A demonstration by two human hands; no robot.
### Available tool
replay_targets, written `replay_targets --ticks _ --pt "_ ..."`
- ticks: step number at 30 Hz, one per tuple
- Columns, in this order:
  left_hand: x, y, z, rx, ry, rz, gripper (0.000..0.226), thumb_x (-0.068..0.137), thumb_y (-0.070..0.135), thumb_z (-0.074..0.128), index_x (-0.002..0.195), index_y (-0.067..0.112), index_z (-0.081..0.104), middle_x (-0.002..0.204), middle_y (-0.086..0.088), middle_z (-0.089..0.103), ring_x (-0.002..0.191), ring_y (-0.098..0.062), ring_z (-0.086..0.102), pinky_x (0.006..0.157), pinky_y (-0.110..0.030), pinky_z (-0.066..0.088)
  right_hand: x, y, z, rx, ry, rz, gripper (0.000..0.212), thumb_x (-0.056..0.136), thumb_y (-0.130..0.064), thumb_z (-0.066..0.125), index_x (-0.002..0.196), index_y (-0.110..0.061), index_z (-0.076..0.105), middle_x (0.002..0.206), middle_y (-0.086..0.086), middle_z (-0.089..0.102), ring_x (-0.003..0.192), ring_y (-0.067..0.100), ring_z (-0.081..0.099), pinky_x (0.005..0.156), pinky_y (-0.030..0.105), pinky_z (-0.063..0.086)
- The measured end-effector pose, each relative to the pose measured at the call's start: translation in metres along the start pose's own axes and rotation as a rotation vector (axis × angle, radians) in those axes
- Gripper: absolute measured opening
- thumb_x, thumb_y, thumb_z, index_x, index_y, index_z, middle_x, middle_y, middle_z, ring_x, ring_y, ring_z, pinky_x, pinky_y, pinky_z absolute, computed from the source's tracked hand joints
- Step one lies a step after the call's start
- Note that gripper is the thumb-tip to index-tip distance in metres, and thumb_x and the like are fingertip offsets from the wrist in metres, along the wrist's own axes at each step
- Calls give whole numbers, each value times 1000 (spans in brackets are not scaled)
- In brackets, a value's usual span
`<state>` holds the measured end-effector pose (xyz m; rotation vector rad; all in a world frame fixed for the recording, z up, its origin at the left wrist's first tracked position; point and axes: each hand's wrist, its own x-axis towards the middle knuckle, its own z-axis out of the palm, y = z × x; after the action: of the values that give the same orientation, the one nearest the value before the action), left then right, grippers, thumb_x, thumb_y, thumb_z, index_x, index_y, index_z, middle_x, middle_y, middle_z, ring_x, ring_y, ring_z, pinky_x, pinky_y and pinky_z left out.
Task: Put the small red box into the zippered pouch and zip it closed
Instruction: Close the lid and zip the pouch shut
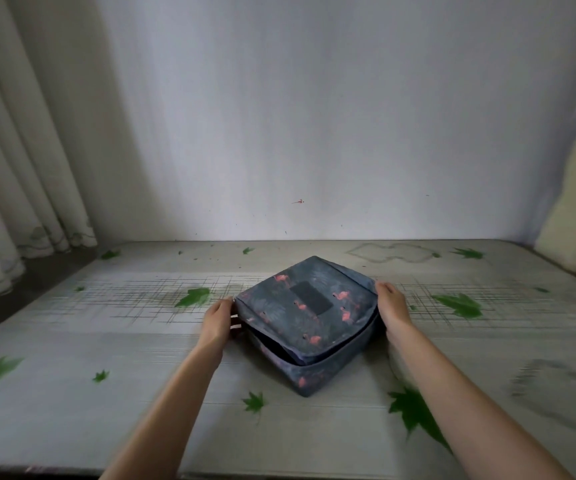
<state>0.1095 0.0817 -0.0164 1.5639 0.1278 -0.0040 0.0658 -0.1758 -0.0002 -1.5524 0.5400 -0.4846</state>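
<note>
On the table [106,341], the zippered pouch [305,306] gapes unzipped along its near seam, at 6 o'clock. No small red box shows; it is probably already inside. At 9 o'clock the left hand [218,318] meets a corner, grip unclear. At 3 o'clock the right hand [392,304] curls over the other.

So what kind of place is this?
Probably a room in a home: curtains hang at the left, a plain wall stands behind, and the pouch sits on a leaf-print table.
</note>
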Motion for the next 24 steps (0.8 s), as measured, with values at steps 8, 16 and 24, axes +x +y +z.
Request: replay_targets --ticks 8,16,24 --pt "16 4 4 -84 -88 -27 43 97 36 24 87 11 57 98 -10 59 89 -22 56 85 -36 43 -18 19 0 5 53 26 39 96 -22 37 133 -11 35 149 13 29 135 30 30 104 36 30" --pt "14 14 11 -168 -351 -105 57 96 47 18 90 18 67 91 -4 69 88 -17 62 71 -29 46 -84 41 16 256 -70 119 65 93 -24 47 145 -22 8 156 0 9 142 21 15 116 42 15" --pt "-2 4 16 -212 -315 -85 54 97 38 21 86 14 68 84 -3 74 87 -17 64 73 -28 46 -68 32 24 270 -133 86 59 93 -25 46 144 -17 17 154 6 20 140 22 23 115 47 22"
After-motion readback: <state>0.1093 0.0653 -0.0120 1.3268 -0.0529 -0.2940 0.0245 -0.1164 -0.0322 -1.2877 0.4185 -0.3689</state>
